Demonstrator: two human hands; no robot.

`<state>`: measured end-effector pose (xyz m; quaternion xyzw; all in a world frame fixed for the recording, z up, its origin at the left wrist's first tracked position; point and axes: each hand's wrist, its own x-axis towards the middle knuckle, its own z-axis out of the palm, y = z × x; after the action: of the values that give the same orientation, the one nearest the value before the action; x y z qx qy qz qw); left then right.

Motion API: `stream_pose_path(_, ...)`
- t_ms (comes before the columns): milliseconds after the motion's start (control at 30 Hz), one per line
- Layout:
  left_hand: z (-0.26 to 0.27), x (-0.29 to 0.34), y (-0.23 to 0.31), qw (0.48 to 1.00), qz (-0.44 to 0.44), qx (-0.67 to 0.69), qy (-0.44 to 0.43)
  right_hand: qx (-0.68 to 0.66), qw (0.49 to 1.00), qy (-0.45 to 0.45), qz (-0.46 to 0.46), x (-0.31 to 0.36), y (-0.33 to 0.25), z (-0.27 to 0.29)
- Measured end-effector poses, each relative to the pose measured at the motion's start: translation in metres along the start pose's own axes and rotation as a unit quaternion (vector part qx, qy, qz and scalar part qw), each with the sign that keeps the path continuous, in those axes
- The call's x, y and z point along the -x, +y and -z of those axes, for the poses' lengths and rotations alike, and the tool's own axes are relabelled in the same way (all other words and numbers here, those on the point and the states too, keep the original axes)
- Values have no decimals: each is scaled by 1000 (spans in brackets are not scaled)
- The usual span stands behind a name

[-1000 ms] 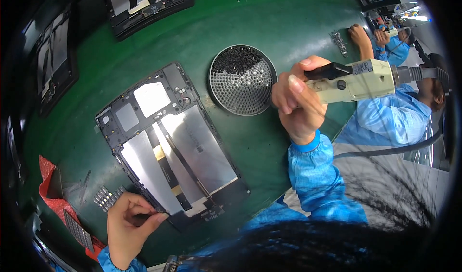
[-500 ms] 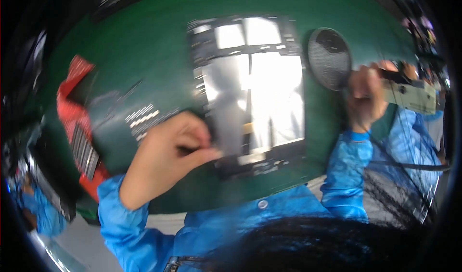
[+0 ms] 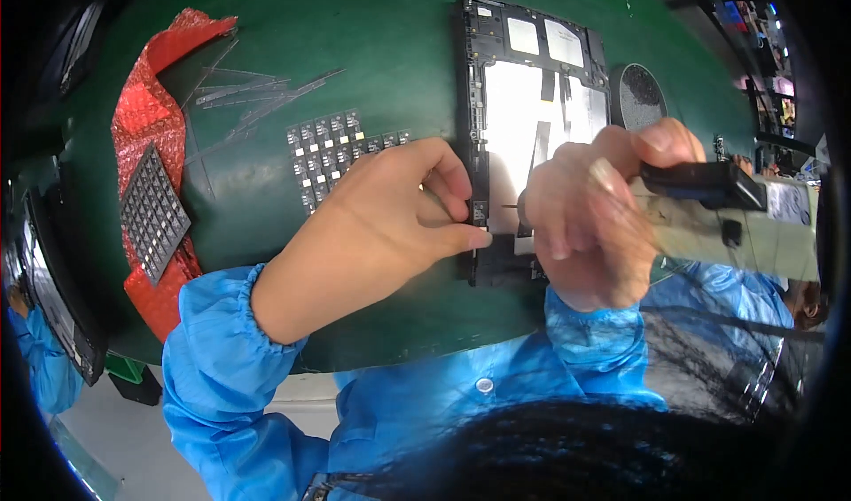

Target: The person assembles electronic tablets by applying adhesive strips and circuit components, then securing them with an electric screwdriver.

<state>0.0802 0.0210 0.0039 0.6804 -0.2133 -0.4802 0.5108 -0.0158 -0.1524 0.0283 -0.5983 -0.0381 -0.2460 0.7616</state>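
Note:
A flat black electronics housing (image 3: pixel 472 138) with shiny silver-white sheets inside lies on the green table. My left hand (image 3: pixel 372 204) is closed at its near left edge, the thumb tip on the rim and the curled fingers against the side. Over the housing's near right part, my right hand (image 3: pixel 594 217) is blurred by motion, its fingers bent inward. A short thin dark tip shows at its left side; what it holds is otherwise hidden. Left of the housing lie sheets of small black parts with white patches (image 3: pixel 319 151), partly covered by my left hand.
A red bubble-wrap strip (image 3: pixel 151 120) lies at left with another sheet of small parts (image 3: pixel 155 213) on it. Clear thin strips (image 3: pixel 257 93) are scattered nearby. A round dark dish (image 3: pixel 640 98) stands right of the housing, and a pale box (image 3: pixel 736 235) with a black block (image 3: pixel 705 185) sits at far right.
My right hand has come left from beside the pale box to over the housing. My left hand stays at the housing's left edge. The whole view has shifted, with the housing now farther right.

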Motion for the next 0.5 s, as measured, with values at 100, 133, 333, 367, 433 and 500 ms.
stream_pose_path(100,-3,-5,-4,1000,-15,-22,16,59,998,20,-29,3,5,-8)
stream_pose_path(133,-4,-4,-5,1000,-16,-17,19,75,996,25,-39,4,8,-10)
stream_pose_path(333,-5,-2,-10,999,-30,7,31,126,989,26,-72,5,16,-18)
stream_pose_path(367,-5,-3,-11,999,-39,11,34,132,988,25,-73,5,16,-18)
stream_pose_path(433,-5,-3,-12,998,-47,16,37,138,987,24,-77,5,16,-19)
stream_pose_path(500,-4,-3,-11,998,-42,10,39,156,984,16,-83,5,16,-20)
